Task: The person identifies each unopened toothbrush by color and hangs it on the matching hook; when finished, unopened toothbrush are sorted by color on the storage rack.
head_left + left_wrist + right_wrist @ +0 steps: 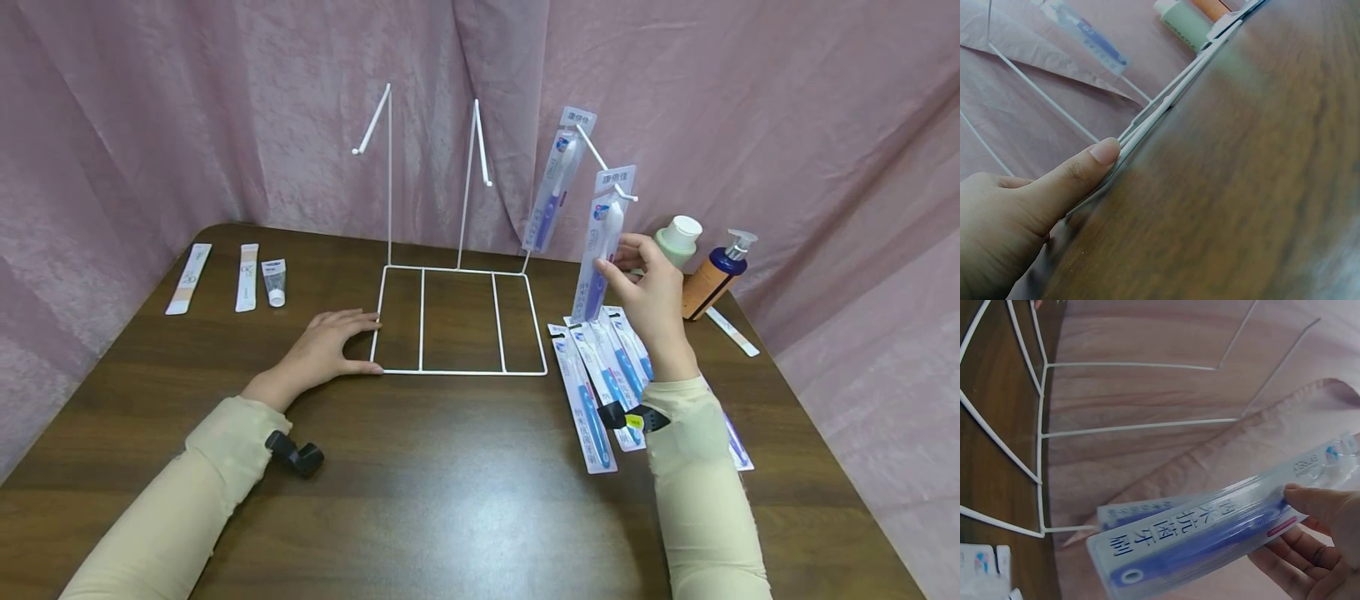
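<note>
My right hand (651, 287) pinches a packaged toothbrush (594, 279) with a purple handle between thumb and fingers. The upper card of this pack is at the front end of the rack's right hook, whose tip shows in front of the card. Further back on that hook hangs another purple packaged toothbrush (551, 192). My left hand (324, 348) touches the left side of the white wire display rack (465, 373), its thumb (1094, 164) on the front corner. Below my right hand lie several packaged toothbrushes (587, 400), partly hidden by the wrist.
Two other rack hooks, left (371, 125) and middle (482, 146), carry nothing. A green bottle (677, 240) and an orange pump bottle (712, 279) stand at the right, beside a sachet (732, 332). Two sachets (189, 279) and a small tube (274, 282) lie at the left. A pink curtain hangs behind.
</note>
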`<state>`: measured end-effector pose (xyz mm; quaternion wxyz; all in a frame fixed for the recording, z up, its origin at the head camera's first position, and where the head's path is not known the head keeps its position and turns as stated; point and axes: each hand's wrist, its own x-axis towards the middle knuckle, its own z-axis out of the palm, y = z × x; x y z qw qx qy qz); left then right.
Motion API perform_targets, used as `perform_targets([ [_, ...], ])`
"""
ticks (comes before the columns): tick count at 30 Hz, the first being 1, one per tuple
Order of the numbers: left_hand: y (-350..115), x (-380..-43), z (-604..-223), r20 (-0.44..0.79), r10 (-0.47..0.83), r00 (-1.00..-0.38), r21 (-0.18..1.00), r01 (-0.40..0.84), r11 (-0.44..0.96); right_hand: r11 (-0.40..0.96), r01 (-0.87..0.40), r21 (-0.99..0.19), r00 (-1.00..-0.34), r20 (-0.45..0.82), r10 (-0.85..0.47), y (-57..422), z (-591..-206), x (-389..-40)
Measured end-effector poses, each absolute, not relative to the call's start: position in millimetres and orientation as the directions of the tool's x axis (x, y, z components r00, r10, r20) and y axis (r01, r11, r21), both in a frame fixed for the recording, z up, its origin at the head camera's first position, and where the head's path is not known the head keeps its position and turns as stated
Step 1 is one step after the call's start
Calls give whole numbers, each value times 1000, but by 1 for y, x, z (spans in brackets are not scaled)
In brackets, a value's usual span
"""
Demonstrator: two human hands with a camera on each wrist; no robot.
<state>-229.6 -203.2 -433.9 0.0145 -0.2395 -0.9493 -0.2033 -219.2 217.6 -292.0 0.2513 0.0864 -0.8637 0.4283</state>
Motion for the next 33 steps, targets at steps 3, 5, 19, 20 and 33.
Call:
perform_targets([
  [3,-204,-229,-434,127,446,-886,380,458,804,583,-381,-718,-855,513,73,212,-296,-229],
  [5,-204,-229,-434,124,444,-888,382,455,804,579,-382,-720,-854,515,78,209,-298,-234],
  [19,-204,-229,-435,106,445,-889,375,450,811,591,-355,-724,-837,528,144,194,-303,-271],
  [20,-204,-229,-435,106,446,-889,373,451,811,592,-351,-725,-838,525,147,193,-303,-274],
  [33,-204,-228,-432,114,448,-887,375,456,807,614,-291,-734,-855,487,176,186,-298,-307],
])
